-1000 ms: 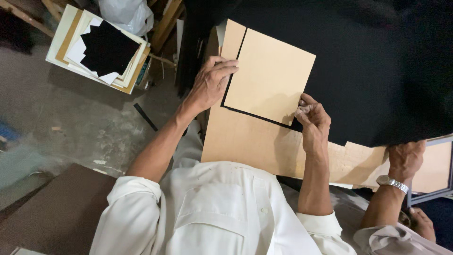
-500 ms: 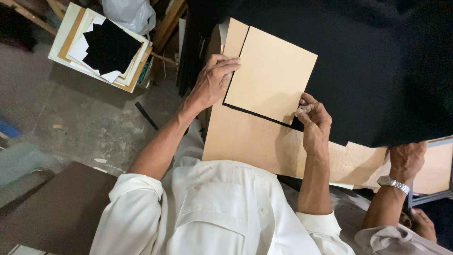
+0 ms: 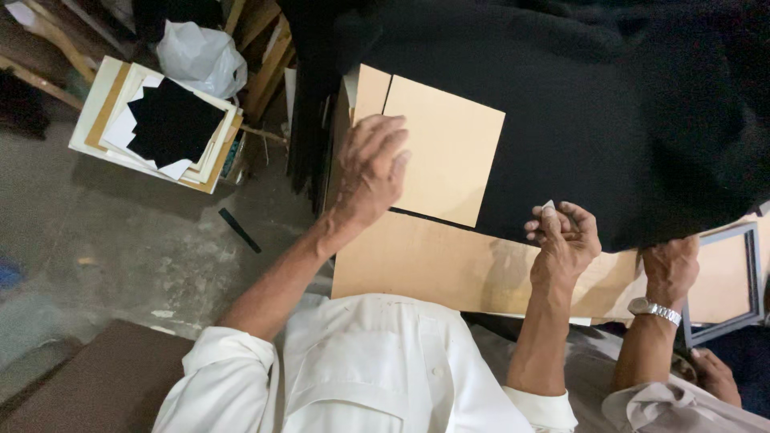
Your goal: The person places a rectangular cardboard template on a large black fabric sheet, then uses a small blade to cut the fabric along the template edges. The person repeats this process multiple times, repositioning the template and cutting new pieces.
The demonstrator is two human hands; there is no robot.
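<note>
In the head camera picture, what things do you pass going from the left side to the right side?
Stack of paper sheets with black squares → white plastic bag → left hand → tan square board → right hand → wristwatch → grey frame.

A white plastic bag [image 3: 202,58], crumpled and knotted-looking, sits on the floor at the upper left, just beside the upper right corner of a low stack of cream and tan boards [image 3: 96,108] topped with black sheets. Its contents cannot be made out. No labels, signs or screens show anywhere in view.
</note>
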